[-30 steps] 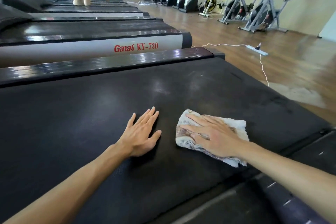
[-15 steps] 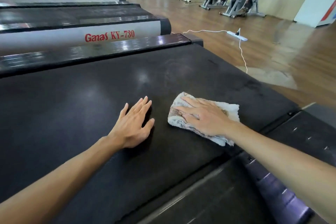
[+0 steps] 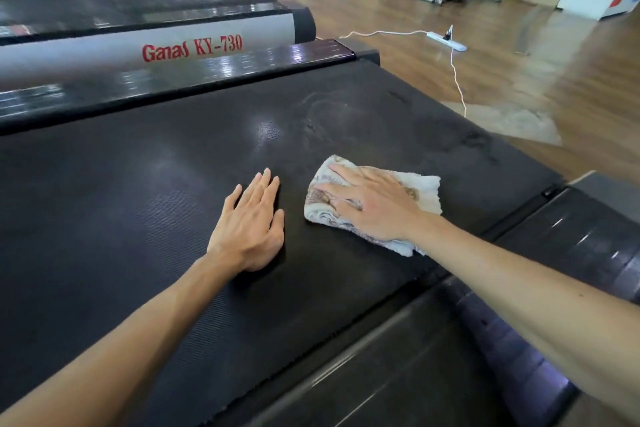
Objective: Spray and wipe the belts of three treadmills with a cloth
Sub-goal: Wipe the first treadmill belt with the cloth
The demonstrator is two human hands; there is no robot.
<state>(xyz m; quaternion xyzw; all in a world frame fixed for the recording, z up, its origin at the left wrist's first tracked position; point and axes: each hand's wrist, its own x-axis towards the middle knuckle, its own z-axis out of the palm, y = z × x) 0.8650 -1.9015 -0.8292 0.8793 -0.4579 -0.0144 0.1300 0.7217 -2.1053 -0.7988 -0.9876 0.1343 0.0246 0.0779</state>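
From the head view, the black belt (image 3: 145, 204) stretched wide between its glossy side rails, bare room lying left of both hands. The right hand (image 3: 375, 208), its grip released with fingers straight, pressed the patterned cloth (image 3: 424, 189) flat near the belt's rear edge. The left hand (image 3: 251, 225) rested flat beside it, holding nothing.

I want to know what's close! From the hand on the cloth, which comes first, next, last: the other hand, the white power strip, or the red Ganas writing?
From the right hand:
1. Left hand, just beside it on the belt.
2. Red Ganas writing, next treadmill's side.
3. White power strip, out on the wooden floor.
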